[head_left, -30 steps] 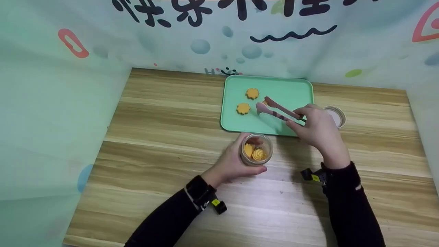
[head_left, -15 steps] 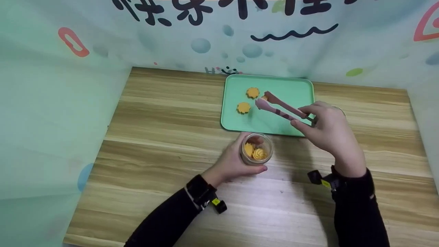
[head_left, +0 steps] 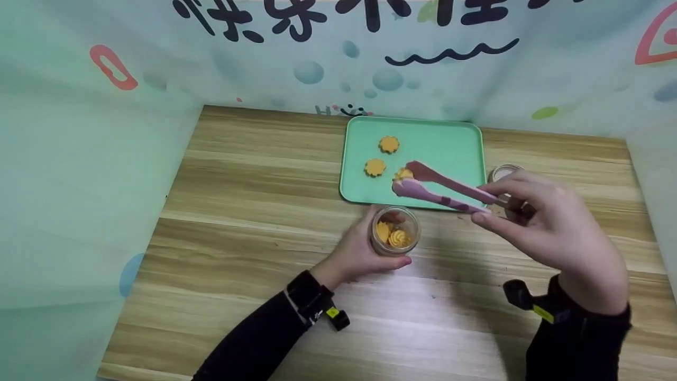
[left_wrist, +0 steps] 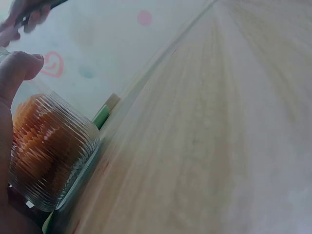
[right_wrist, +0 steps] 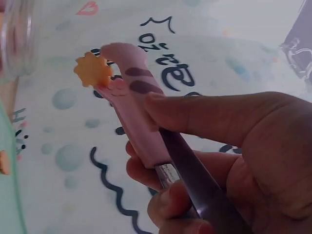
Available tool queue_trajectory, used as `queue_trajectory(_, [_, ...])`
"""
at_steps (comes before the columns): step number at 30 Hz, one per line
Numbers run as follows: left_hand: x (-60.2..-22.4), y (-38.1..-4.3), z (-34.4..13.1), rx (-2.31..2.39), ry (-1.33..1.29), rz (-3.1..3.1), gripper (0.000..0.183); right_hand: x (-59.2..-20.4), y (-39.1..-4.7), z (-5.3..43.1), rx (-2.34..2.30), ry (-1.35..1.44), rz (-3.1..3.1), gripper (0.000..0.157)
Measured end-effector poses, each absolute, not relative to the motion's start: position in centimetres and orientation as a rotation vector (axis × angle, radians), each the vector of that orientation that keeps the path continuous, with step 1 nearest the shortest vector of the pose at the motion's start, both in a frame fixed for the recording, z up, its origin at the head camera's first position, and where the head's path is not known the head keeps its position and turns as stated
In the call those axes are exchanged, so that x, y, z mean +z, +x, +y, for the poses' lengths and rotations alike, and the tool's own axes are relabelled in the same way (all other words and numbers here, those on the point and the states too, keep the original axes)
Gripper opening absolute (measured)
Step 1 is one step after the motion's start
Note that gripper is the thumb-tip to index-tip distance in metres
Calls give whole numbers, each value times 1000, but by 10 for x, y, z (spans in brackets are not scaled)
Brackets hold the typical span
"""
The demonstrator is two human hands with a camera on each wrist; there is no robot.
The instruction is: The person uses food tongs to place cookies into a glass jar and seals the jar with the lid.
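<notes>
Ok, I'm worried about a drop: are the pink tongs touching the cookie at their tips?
Touching. The right wrist view shows the cookie in the air, pinched between the tips of the pink tongs, with no other support visible.

My left hand (left_wrist: 9,90) curls round a clear ribbed jar (left_wrist: 63,134) at the far left, my thumb reaching over near its mouth; through the ribbing I see orange-brown cookies (left_wrist: 36,139) heaped together, their outlines broken up by the lines; a green bit of the tray (left_wrist: 101,117) shows just past the jar; the wooden table (left_wrist: 195,146) stretches off rightward; at upper left my right hand (left_wrist: 34,17), blurred, holds the dark-stemmed tongs (left_wrist: 56,4); a pink dot (left_wrist: 145,18) marks the pale backdrop (left_wrist: 107,48).
</notes>
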State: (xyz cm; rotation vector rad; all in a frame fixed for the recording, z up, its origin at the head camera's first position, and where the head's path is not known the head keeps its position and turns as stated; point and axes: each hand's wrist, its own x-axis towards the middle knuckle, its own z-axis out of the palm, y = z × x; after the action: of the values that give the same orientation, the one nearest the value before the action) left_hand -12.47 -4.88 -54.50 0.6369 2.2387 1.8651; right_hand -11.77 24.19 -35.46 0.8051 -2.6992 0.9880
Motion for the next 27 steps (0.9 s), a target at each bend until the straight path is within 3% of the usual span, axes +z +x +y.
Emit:
queue_trajectory(7, [-543,-123,-50,1835,541,2220,93,-345,-101,249,878,944,-2703,41])
queue_trajectory(27, [-547,-126,-51,1863,615,2199,92,-349,-96,237,652,1006,-2807,32])
